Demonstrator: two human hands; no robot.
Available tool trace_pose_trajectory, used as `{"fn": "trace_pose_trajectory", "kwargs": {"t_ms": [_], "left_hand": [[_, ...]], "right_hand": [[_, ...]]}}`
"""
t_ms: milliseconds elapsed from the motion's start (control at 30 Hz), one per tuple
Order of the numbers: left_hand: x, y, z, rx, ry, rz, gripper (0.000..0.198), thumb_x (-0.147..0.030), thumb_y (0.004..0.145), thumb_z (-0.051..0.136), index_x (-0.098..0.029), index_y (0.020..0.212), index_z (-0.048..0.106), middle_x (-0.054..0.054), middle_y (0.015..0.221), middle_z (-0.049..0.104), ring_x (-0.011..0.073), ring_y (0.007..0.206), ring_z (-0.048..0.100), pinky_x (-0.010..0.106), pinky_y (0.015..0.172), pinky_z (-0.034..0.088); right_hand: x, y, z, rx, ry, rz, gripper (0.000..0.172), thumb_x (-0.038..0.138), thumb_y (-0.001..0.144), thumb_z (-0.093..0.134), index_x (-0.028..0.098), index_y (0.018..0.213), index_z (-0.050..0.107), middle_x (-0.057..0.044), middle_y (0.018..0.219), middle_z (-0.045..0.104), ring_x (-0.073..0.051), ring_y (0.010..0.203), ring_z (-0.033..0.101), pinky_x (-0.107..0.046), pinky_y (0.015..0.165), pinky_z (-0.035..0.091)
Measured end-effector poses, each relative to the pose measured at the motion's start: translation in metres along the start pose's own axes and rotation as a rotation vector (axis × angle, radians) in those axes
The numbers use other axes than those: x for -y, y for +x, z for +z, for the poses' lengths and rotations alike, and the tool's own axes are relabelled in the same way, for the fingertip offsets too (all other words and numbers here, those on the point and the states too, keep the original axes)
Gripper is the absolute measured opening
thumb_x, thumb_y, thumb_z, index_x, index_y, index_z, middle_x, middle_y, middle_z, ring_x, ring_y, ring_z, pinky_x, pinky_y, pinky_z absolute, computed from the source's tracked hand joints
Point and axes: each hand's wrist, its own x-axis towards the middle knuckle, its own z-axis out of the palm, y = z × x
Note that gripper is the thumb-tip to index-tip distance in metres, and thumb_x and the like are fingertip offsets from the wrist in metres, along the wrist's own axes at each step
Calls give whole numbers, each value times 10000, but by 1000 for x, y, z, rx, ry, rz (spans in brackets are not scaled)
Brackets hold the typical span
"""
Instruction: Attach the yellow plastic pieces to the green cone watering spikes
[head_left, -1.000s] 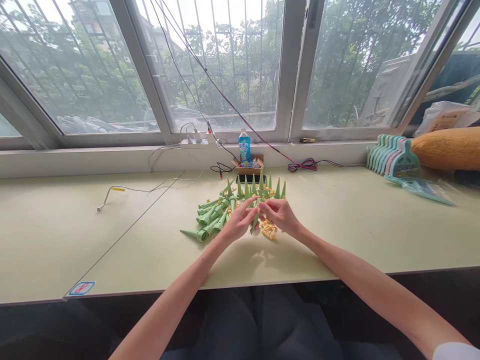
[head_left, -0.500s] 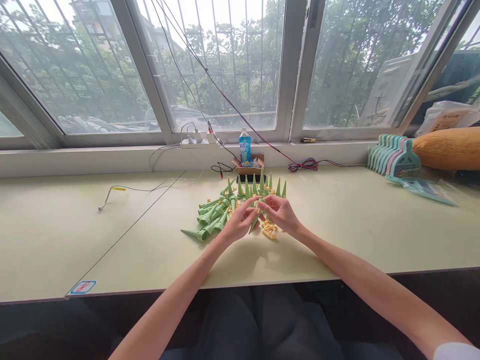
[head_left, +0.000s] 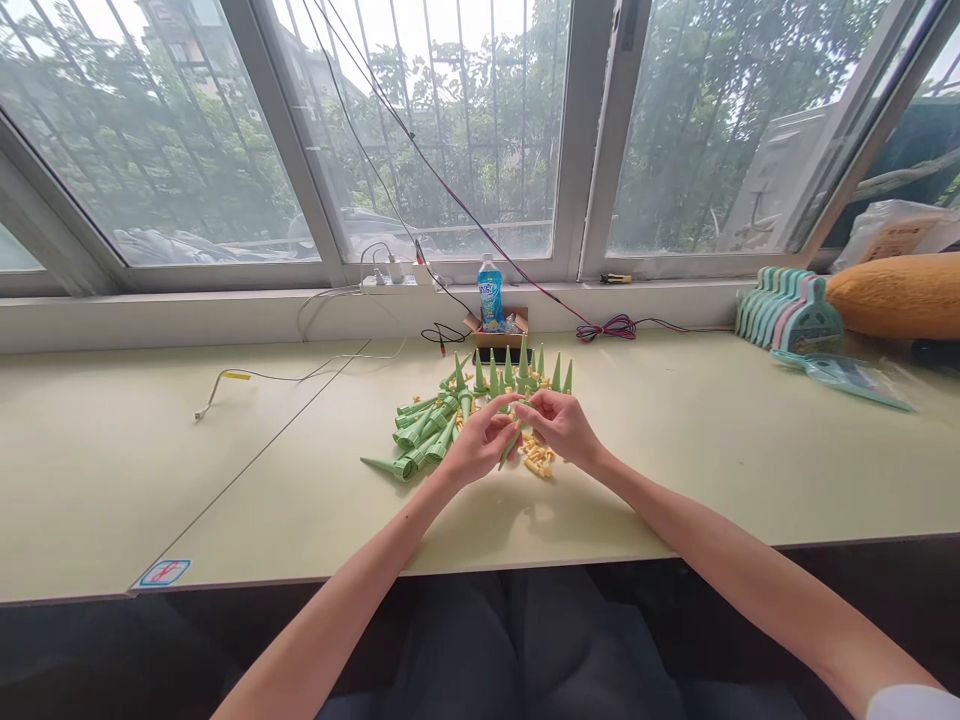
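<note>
My left hand [head_left: 480, 440] is closed around a green pointed plastic cone [head_left: 508, 452], whose tip slants down toward the table. Its fingers meet those of my right hand [head_left: 562, 425], which pinches at the cone's upper end; what sits between those fingertips is too small to make out. Small yellow plastic pieces [head_left: 537, 460] lie in a heap just below my right hand. To the left, several green cones [head_left: 424, 428] lie on their sides in a pile. Behind my hands, more green cones [head_left: 523, 362] stand upright, tips up, with yellow bits among them.
A blue-labelled bottle [head_left: 490, 295] stands in a small cardboard box [head_left: 512, 340] by the window sill. Coiled cable [head_left: 611, 328] lies to its right. A row of pastel plastic pieces [head_left: 787, 308] stands at the back right. A thin cable [head_left: 259, 376] crosses the table's left side.
My hands stay nearly in place over the table. The held cone has tilted slightly and less of it shows between my hands.
</note>
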Motion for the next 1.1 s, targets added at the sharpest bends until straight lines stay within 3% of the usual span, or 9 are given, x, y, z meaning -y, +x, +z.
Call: {"fn": "trace_pose_trajectory", "kwargs": {"t_ms": [700, 1100], "left_hand": [[3, 4, 2, -67, -105, -44, 574, -480, 916, 541, -113, 1357, 512, -15, 618, 586, 98, 460, 536, 224, 470, 433], [-8, 2, 3, -22, -179, -39, 622, -480, 877, 616, -121, 1372, 501, 4, 658, 629, 82, 484, 523, 206, 474, 444]], "right_hand": [[1, -1, -2, 56, 178, 33, 387, 550, 823, 652, 183, 737, 569, 20, 531, 581, -93, 413, 465, -224, 413, 350], [1, 0, -4, 70, 224, 22, 360, 515, 839, 655, 179, 731, 584, 30, 512, 562, -84, 391, 451, -211, 393, 323]]}}
